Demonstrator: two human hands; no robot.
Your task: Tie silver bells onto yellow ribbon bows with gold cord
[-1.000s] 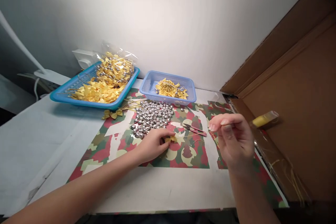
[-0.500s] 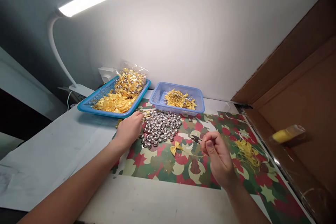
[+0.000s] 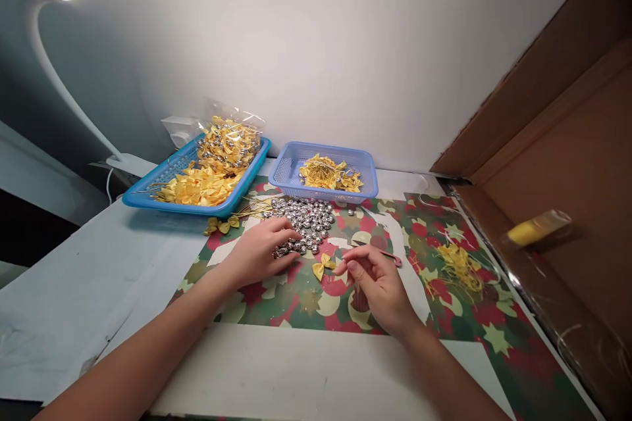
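My left hand (image 3: 266, 248) rests at the near left side of a pile of small shiny silver balls (image 3: 309, 217), which look like bells or beads. Its fingers are apart, with the tips at the balls; no grip shows. A yellow ribbon bow (image 3: 322, 267) is between my hands, just above or on the patterned mat. The thumb and fingers of my right hand (image 3: 378, 283) are pinched together at the bow's thin tail. Behind those fingers lies a small pointed tool with a pink handle (image 3: 396, 260), partly hidden.
A blue basket (image 3: 129, 199) with yellow bows and a clear bag stands back left. Beside it, a lilac-blue basket (image 3: 372, 177) holds more bows. Loose bows (image 3: 222, 225) lie left of the balls; yellow thread scraps (image 3: 461, 270) lie right. A lamp (image 3: 47, 56) arches at left.
My left hand has come nearer and opened beside the silver balls. My right hand has moved left to the bow, and the pointed tool it held now lies behind it. The view has shifted right.
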